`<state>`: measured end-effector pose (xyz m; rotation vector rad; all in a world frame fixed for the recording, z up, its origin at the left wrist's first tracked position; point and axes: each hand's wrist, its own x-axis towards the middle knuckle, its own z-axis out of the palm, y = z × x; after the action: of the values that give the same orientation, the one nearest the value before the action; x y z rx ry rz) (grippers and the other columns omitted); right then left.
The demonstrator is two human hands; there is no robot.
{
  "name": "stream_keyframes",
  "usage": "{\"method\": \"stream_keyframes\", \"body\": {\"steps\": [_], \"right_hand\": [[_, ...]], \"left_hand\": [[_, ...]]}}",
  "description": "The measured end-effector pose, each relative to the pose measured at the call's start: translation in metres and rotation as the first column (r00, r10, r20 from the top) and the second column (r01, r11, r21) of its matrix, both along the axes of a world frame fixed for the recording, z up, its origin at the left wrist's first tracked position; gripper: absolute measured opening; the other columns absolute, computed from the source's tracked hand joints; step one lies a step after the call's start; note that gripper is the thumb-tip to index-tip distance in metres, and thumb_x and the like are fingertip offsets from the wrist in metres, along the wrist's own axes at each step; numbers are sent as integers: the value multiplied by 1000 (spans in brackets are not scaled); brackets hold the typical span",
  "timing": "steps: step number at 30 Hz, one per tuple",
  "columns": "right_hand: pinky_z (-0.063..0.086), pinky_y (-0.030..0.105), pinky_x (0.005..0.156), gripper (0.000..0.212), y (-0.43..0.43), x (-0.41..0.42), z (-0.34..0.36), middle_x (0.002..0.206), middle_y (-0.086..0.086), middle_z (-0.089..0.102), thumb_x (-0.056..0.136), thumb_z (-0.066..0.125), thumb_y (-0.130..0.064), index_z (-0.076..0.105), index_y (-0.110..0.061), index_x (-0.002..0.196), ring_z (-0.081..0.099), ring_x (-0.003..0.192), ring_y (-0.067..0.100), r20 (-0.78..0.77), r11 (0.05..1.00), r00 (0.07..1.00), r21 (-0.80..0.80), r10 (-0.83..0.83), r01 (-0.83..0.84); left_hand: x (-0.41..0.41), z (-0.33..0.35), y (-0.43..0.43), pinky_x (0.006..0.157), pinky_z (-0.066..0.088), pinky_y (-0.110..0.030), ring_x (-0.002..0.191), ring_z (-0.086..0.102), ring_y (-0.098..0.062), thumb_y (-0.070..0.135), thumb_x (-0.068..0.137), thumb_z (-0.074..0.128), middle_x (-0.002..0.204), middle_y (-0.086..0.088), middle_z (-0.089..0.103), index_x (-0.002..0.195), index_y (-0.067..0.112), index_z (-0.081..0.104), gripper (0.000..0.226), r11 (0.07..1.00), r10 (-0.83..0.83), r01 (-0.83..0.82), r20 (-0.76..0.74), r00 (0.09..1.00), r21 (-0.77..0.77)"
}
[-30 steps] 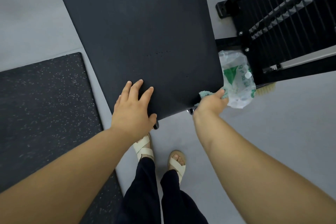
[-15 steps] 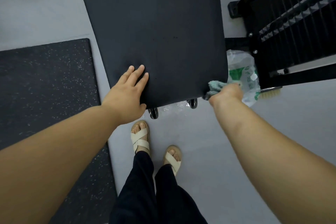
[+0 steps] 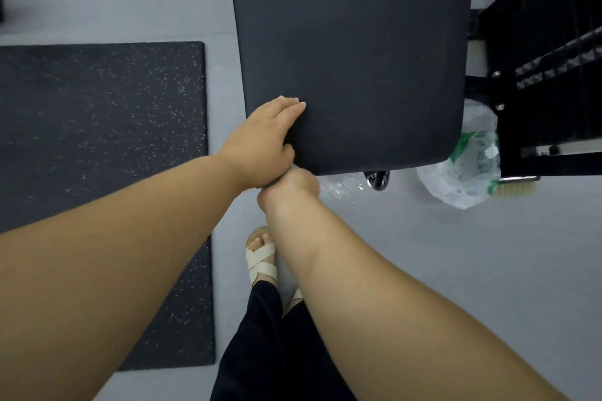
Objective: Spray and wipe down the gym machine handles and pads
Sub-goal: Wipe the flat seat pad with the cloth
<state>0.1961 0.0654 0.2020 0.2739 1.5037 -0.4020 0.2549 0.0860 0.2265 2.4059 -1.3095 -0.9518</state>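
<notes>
Right hand [image 3: 290, 187] slid left, grip hidden — left hand [image 3: 264, 137] lies flat on pad [image 3: 358, 58].

Soft even indoor light, faint shadows, wide-angle edge bending, slight blur

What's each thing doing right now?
Black padded bench seat, pressed at its near corner.
Left hand, flat on that corner.
Right hand, curled at the seat's front edge; grip hidden.
Grey floor, wet spots beside the seat's edge.
Clear green-printed plastic bag, crumpled on the floor.
</notes>
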Motion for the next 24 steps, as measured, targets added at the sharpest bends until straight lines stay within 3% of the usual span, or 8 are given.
{"method": "stream_keyframes", "body": {"steps": [3, 5, 8, 13, 16, 19, 22, 24], "right_hand": [[47, 39, 87, 34, -36, -20, 0, 90, 17, 62, 97, 26, -9, 56, -1, 84, 60, 79, 29, -102, 999, 995, -35, 10, -14], [47, 43, 95, 28, -63, -43, -7, 112, 11, 63, 95, 30, -9, 55, -9, 85, 62, 98, 30, -192, 991, 980, -128, -47, 23], [48, 40, 97, 23, -81, -63, -10, 118, 2, 61, 93, 36, -10, 54, -16, 80, 60, 95, 24, -298, 986, 949, -156, -99, 54], [44, 40, 98, 37, -19, -10, 3, 122, 6, 61, 98, 29, -9, 54, -13, 72, 60, 102, 24, -192, 991, 981, -126, 22, -47], [45, 37, 90, 29, 18, 19, 7, 123, 5, 58, 97, 31, -10, 60, -9, 100, 57, 104, 25, -183, 999, 982, 26, 46, -42], [47, 38, 69, 28, 35, 32, 14, 96, 10, 61, 97, 32, -10, 57, -7, 85, 55, 75, 26, -161, 979, 968, 100, 194, -180], [49, 45, 88, 30, 40, 26, 16, 84, 12, 63, 97, 38, -15, 61, -7, 78, 59, 81, 28, -62, 940, 938, 31, 342, -341], [51, 35, 80, 26, 36, 13, 17, 86, 6, 67, 96, 44, -20, 64, -12, 82, 61, 79, 21, -114, 811, 807, -18, 579, -584]], "left_hand": [[-2, -6, 20, 115, 17, -28, 143, 14, -20, 9, 88, 50, 154, -3, 21, 146, 13, 29, 62, 997, 73, -72, 32, 997, -33], [-4, -8, 33, 113, 19, -28, 142, 17, -18, 12, 91, 49, 154, 0, 20, 146, 15, 28, 59, 985, 167, -167, -5, 986, -32], [-7, -11, 45, 108, 23, -22, 139, 22, -14, 16, 95, 48, 154, 6, 15, 147, 17, 25, 58, 959, 275, -282, -143, 951, -29], [-6, -12, 54, 101, 25, -18, 132, 33, -10, 22, 98, 43, 152, 7, 18, 148, 20, 23, 54, 874, 458, -485, -321, 829, -5], [2, -16, 61, 110, 24, -33, 138, 28, -19, 42, 96, 41, 154, 1, 19, 149, 25, 20, 59, 647, 745, -714, -421, 517, 267], [10, -24, 72, 100, 38, -43, 130, 39, -27, 65, 82, 51, 136, -2, 47, 138, 23, 42, 71, 355, 897, -678, -438, 54, 644], [2, -34, 72, 97, 42, -39, 109, 56, -28, 69, 76, 55, 116, -6, 64, 117, 16, 63, 67, 358, 756, -466, -544, -363, 809], [-11, -38, 61, 101, 42, -40, 106, 59, -27, 67, 73, 61, 112, -7, 66, 113, 14, 66, 67, 331, 695, -462, -544, -471, 822]]}}
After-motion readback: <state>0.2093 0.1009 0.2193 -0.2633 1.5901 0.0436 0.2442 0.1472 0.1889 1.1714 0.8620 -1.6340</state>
